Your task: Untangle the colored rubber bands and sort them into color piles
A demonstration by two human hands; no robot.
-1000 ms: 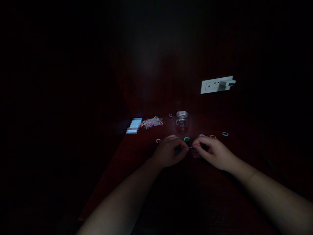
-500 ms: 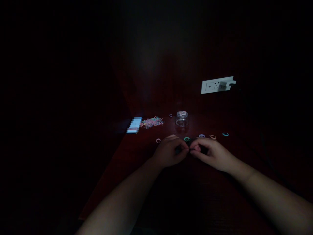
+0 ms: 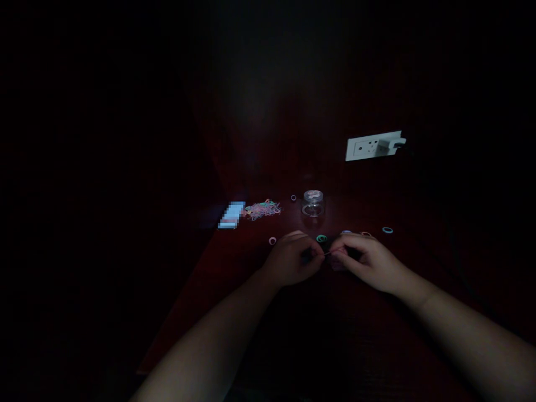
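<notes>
My left hand (image 3: pixel 291 259) and right hand (image 3: pixel 374 262) are angled inward over the table (image 3: pixel 209 290), fingertips pinching a thin pinkish band (image 3: pixel 328 254) between them, just my side of the green rings (image 3: pixel 321 239).

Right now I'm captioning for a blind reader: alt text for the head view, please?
Left hand and right hand pinch a thin strand between them above a dark red table. Beyond are a clear lidded jar and a multicoloured pile of bands.

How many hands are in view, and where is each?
2: the left hand, just right of the pink ring; the right hand, right of the green rings. A thin strand spans their fingertips.
</notes>
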